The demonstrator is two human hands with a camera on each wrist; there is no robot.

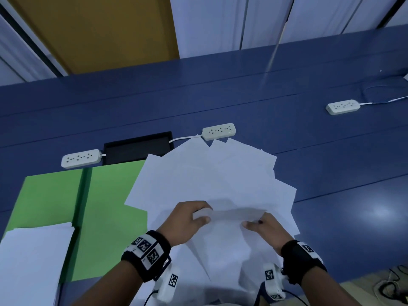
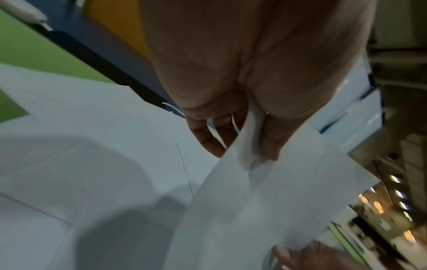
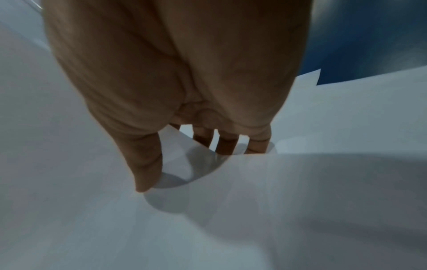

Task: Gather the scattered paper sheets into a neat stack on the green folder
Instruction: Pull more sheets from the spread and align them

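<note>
Both hands pinch one sheet (image 1: 229, 214) above the fanned paper sheets (image 1: 220, 180) at the table's (image 1: 331, 168) near edge: left hand (image 1: 187, 221) and right hand (image 1: 265, 230) grip its ends. The green folder (image 1: 103, 206) lies just left, carrying a small stack (image 1: 33, 250) at its near-left corner.

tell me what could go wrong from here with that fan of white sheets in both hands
The fanned white paper sheets are pinched only at their near edge by the left hand and right hand, so outer sheets may slip loose. The bent edge may crease. Some may miss the open green folder when lowered.
</note>
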